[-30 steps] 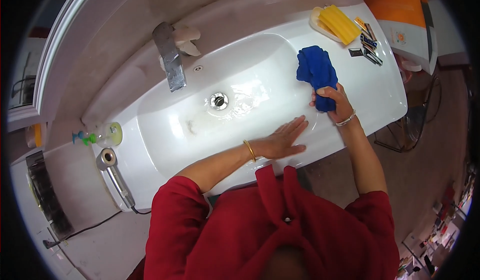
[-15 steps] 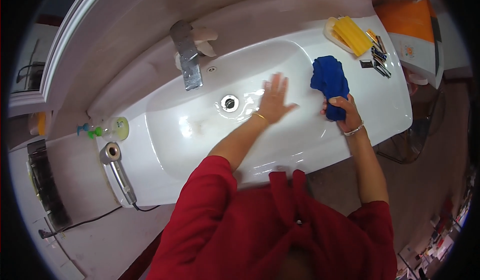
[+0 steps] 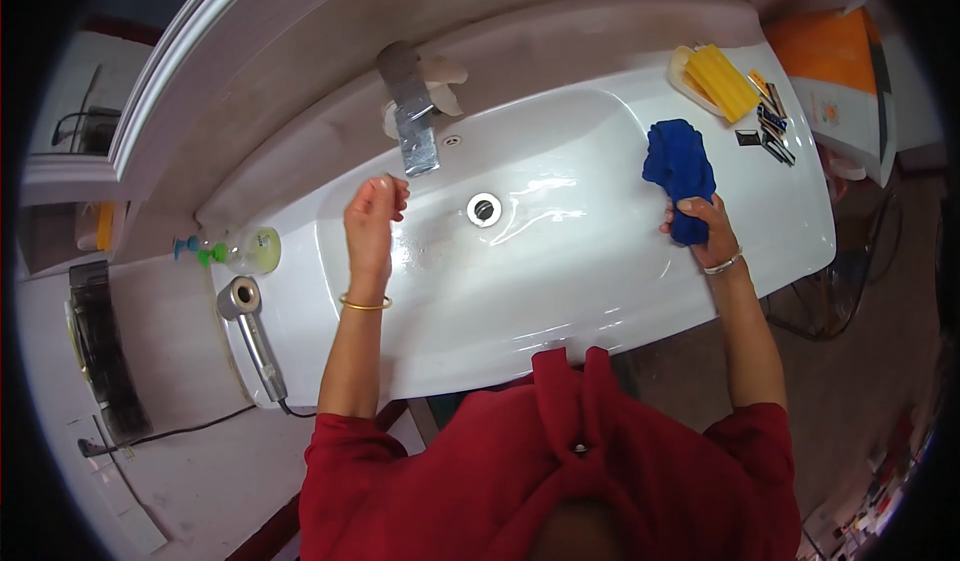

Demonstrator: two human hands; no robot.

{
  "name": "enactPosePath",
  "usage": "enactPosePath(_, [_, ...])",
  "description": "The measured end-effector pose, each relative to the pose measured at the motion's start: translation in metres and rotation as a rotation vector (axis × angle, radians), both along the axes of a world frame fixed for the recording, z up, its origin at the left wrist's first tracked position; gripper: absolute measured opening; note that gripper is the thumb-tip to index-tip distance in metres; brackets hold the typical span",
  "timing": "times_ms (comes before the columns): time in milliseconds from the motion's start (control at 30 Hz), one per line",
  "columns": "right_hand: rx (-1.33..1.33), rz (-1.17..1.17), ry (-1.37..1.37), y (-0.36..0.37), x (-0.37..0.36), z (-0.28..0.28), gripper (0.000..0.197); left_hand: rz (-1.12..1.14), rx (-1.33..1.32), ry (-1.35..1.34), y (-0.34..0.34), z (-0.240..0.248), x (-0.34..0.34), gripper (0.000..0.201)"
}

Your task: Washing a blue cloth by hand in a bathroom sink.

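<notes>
Right hand (image 3: pixel 714 233) pinching the cloth (image 3: pixel 678 159), drain's (image 3: pixel 484 210) three o'clock: slack grip could drop it! Left hand (image 3: pixel 371 223), loosely fisted, might rise into the tap (image 3: pixel 413 116), its one o'clock.

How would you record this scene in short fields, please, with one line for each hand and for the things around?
Setting: white washbasin
Left hand: fingers curled, near the end of the grey faucet; no held object visible
Right hand: gripping a blue cloth
Far right corner: yellow block on a pale dish, small items beside it
Left end: green-topped pump bottle; silver handheld device with a cord
</notes>
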State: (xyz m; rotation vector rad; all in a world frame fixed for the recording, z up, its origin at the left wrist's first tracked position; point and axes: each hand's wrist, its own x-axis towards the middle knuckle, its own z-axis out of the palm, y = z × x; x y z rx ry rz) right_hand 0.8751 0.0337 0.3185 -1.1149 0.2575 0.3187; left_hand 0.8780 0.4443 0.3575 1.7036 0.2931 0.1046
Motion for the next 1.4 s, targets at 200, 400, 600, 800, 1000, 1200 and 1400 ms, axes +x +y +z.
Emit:
enactPosePath(200, [-0.026, 0.003, -0.013, 0.001, 0.000, 0.002, 0.025, -0.196, -0.265, 0.006, -0.024, 0.075, 0.035, 0.035])
enactPosePath(400, [-0.034, -0.022, -0.015, 0.002, -0.002, 0.000, 0.026, -0.344, -0.613, 0.107, -0.010, 0.069, 0.057, 0.029])
enactPosePath(600, [-0.046, -0.044, -0.020, 0.003, -0.001, 0.001, 0.025, -0.210, -0.738, 0.051, -0.008, 0.069, 0.072, 0.022])
enactPosePath(800, [-0.026, -0.030, -0.017, 0.001, -0.004, 0.000, 0.030, -0.240, -0.925, -0.066, 0.022, 0.027, 0.068, 0.021])
enactPosePath(1000, [-0.031, -0.058, -0.011, 0.006, -0.001, 0.003, 0.024, 0.227, -1.032, 0.331, -0.035, -0.045, 0.041, 0.024])
enactPosePath(1200, [-0.021, -0.064, 0.007, 0.003, -0.001, 0.000, 0.025, 0.021, -1.108, 0.280, -0.085, -0.038, 0.068, 0.039])
enactPosePath(1400, [-0.005, -0.058, 0.000, 0.000, -0.002, -0.004, 0.025, -0.150, -1.157, 0.318, -0.116, -0.036, 0.082, 0.044])
